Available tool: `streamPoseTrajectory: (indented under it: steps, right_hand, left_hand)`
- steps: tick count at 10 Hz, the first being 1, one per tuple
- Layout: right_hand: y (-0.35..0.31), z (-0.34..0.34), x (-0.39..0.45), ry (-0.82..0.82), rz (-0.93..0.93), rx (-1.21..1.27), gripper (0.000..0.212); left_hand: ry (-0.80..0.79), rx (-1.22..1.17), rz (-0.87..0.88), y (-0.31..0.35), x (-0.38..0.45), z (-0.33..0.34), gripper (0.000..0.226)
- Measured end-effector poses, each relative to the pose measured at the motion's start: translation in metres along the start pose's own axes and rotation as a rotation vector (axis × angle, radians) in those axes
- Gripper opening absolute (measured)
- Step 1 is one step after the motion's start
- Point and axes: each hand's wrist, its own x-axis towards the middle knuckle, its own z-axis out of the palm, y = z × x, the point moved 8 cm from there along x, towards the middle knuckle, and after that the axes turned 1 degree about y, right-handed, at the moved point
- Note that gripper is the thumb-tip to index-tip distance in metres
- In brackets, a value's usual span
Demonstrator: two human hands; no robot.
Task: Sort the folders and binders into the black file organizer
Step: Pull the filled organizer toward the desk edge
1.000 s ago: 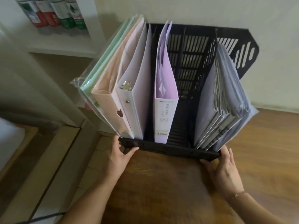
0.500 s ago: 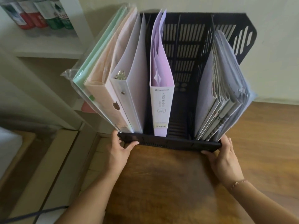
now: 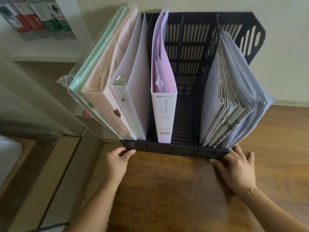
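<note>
The black file organizer point(image 3: 173, 150) stands on the wooden table against the wall. Its left slot holds a green folder in plastic point(image 3: 93, 64), a pink binder point(image 3: 107, 91) and a white ring binder point(image 3: 133, 91), all leaning left. A lilac ring binder point(image 3: 164, 114) stands upright in the second slot. The third slot is bare. A stack of folders and notebooks point(image 3: 234, 97) leans right in the last slot. My left hand point(image 3: 117, 162) grips the organizer's front left corner. My right hand point(image 3: 237, 169) holds the front right corner, thumb against the front rim.
The wooden table point(image 3: 167, 190) ends at its left edge beside a lower ledge point(image 3: 50, 173). A white shelf point(image 3: 41, 47) at upper left carries several red and green bottles point(image 3: 33, 15). A pale wall point(image 3: 284, 56) rises right behind the organizer.
The organizer sits slightly farther from me and nearer the wall. Both hands keep the same hold on its front corners.
</note>
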Motion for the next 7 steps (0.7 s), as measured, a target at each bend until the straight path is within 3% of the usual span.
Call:
streamPoseTrajectory:
  steps: [3,5,7]
  right_hand:
    - [-0.007,-0.002,0.000,-0.018,-0.009,-0.031,0.027]
    - [-0.004,0.014,-0.007,-0.099,0.012,-0.113,0.048]
    - [-0.002,0.019,-0.037,-0.333,0.090,-0.319,0.077]
  left_hand:
    - [-0.003,0.046,-0.003,0.005,-0.001,0.001,0.008]
    - [0.044,0.149,-0.103,0.003,-0.009,0.001,0.040]
    - [-0.132,0.477,-0.167,-0.008,-0.071,0.017,0.078]
